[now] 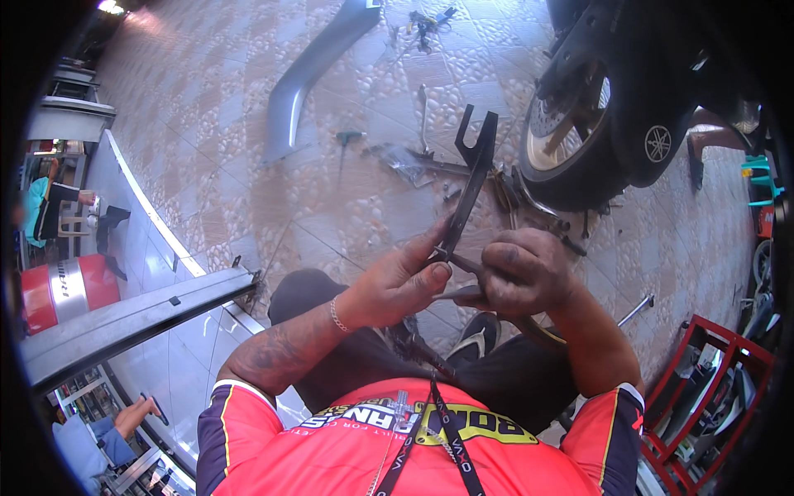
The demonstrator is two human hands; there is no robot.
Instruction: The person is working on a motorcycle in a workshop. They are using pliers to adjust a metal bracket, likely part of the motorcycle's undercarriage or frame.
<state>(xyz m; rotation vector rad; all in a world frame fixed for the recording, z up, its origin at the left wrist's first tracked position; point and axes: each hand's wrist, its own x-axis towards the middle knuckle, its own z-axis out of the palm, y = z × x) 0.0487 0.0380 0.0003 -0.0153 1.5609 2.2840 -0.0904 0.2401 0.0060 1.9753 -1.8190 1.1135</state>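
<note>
My left hand (397, 281) is closed round the lower end of a flat black bracket (476, 178) with a forked, hook-like tip. The bracket stands tilted up and away from me. Close beside it, my right hand (525, 273) is clenched on a dark tool (465, 293). Two narrow arms of this tool point left toward my left thumb, around the bracket's lower end. Its exact kind is partly hidden by my fingers. Both hands are above my bent knees.
A motorcycle front wheel (536, 169) stands ahead on the right. On the tiled floor lie a long grey panel (302, 91), a green-handled T-shaped tool (346, 140), a wrench (424, 116) and a clear plastic bag (405, 165). A red metal rack (719, 326) is at right, a low white partition (141, 194) at left.
</note>
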